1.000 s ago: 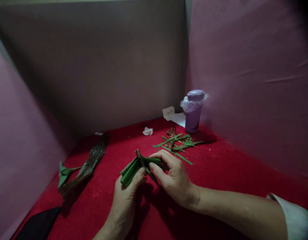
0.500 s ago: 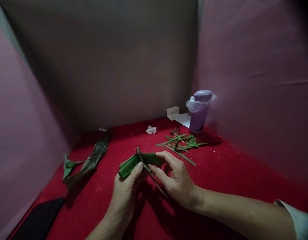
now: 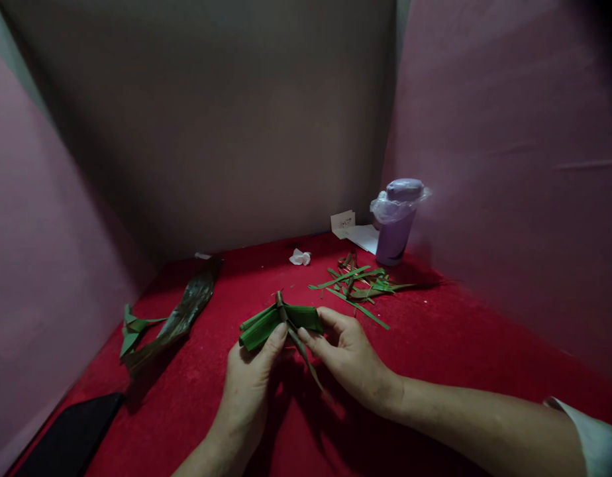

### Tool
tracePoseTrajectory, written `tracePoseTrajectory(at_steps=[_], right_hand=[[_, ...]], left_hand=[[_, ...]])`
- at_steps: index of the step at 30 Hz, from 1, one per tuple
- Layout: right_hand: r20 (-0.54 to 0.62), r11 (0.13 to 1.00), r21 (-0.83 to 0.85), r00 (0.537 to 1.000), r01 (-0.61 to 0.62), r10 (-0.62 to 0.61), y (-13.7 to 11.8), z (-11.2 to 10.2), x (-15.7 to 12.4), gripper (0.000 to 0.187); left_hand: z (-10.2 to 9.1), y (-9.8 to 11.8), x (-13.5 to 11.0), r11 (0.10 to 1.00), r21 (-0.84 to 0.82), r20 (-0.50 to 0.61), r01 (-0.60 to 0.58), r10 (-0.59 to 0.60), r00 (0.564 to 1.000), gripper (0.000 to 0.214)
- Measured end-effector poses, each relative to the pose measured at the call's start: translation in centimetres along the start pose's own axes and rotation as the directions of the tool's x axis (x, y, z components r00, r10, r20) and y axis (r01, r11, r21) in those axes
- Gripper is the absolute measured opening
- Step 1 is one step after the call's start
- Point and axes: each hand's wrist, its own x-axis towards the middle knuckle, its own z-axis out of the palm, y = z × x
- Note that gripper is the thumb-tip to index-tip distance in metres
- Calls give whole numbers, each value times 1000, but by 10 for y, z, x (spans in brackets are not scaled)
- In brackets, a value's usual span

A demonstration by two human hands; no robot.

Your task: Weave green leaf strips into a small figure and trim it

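Note:
A folded green leaf figure (image 3: 259, 329) with a brownish stem-like middle is held between both hands, above the red table. My left hand (image 3: 250, 377) grips it from below, its thumb pressed near the centre. Closed on the figure's right side, my right hand (image 3: 353, 361) has its thumb beside the middle and its index finger at the green right flap. A thin brown tail slants down from the centre between the hands. The fingers beneath the leaf are partly hidden.
Loose leaf strips (image 3: 358, 281) lie right of centre, near a purple cup (image 3: 395, 235) with plastic film and some white papers (image 3: 363, 237). At left are a long dark leaf (image 3: 194, 301), a small green leaf figure (image 3: 132, 328) and a black flat object (image 3: 70, 434). Crumpled tissue (image 3: 300, 257) sits behind.
The leaf figure has shifted slightly right in view, its tail hanging a little steeper. Both hands keep hold of it, the right fingers barely moved.

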Motion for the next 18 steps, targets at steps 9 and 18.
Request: tracePoseTrajectory(at_steps=[9,18], right_hand=[[28,985,122,992,-122,119,5,2,0,20],[19,979,165,993,-118,117,-1,4,-1,21]], left_hand=[[-2,-2,1,1000,20,-6,2,-2,1000,38],[-2,0,0,1000,-19,-26,-10,9,1000,38]])
